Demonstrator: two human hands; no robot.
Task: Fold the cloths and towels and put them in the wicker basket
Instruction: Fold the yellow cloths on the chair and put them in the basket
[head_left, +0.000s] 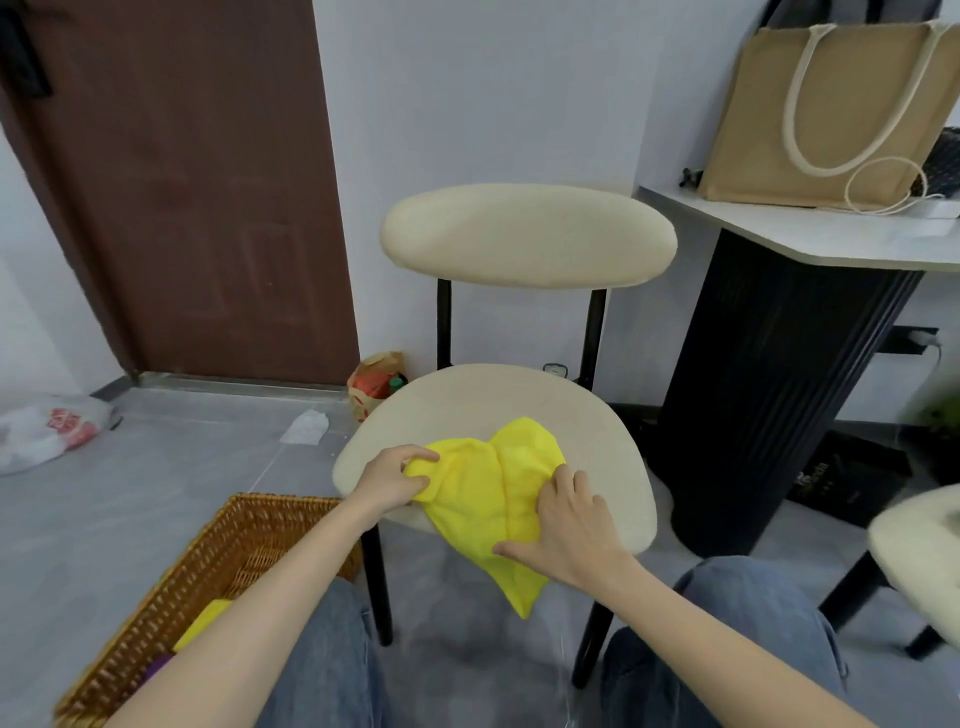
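Head cam: yellow cloth lies crumpled on chair seat, corner hanging off the front. Left hand pinches its edge; right hand presses flat, fingers together. I see one yellow piece in wicker basket; I'd say this fold is barely begun.

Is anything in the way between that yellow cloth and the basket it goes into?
Nothing visible does. The left hand and right hand are on the cloth on the chair seat. The basket stands open-topped on the floor left of the chair; only the person's own left forearm crosses over it.
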